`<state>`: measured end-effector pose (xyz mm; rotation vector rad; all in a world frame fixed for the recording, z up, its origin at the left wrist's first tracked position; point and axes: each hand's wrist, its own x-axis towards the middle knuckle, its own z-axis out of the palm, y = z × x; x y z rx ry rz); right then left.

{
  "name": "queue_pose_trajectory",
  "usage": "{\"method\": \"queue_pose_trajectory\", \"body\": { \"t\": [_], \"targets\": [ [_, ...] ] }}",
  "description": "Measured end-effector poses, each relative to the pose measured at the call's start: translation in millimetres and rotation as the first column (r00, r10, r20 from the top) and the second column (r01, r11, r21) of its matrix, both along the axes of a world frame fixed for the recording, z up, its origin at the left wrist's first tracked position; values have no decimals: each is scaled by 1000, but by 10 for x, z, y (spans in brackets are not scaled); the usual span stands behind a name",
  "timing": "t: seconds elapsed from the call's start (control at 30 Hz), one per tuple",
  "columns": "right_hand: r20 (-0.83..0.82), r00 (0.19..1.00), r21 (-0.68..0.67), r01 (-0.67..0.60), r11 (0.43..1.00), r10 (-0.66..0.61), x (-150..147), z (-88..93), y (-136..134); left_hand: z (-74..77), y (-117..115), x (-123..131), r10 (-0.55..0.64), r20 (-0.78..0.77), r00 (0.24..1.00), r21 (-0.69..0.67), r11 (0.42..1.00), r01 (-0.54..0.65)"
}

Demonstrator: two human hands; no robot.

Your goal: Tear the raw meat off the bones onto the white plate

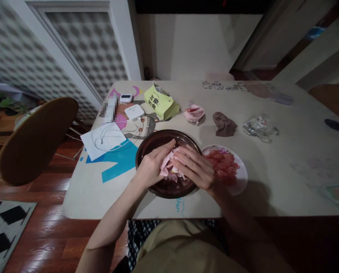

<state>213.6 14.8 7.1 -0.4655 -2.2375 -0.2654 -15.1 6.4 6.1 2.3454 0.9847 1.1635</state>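
Both left hand (151,165) and right hand (196,169) clasp fruit (170,172) above bowl (147,145), near table (101,199) edge.

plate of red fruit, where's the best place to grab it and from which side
Grip the bare right rim of the plate, coming from the right: the fruit is heaped on its left half, and its left edge lies close by the bowl and the right hand. Thumb on top probably keeps it level.

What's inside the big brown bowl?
Pale pink pieces, held between the left hand and right hand inside the brown bowl. The hands hide whatever lies beneath them.
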Motion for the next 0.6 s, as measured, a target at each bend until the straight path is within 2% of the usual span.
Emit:
{"method": "queue_pose_trajectory", "body": {
  "t": [0.13, 0.27, 0.33, 0.43, 0.6],
  "targets": [
    [-38, 999, 15, 13, 1000, -12, -97, 4, -14, -43, -37, 29, 57, -98, 994, 62, 997, -51],
    [-88, 980, -41, 177, 983, -180, -231, 4, -87, -49, -77, 68, 136, -111, 985, 219, 970, -109],
    [-100, 972, -71, 207, 976, -214, -267, 5, -122, -41, -90, 73, 135, -89, 987, 275, 956, -105],
    [-111, 979, -71, 165, 984, -173, -253, 30, -145, -28, -98, 56, 110, -50, 993, 306, 948, -90],
    [-59, 995, 9, 85, 996, -84, -116, 116, -157, -24, -104, 6, 18, -8, 1000, 298, 954, -15]
  ]
}}
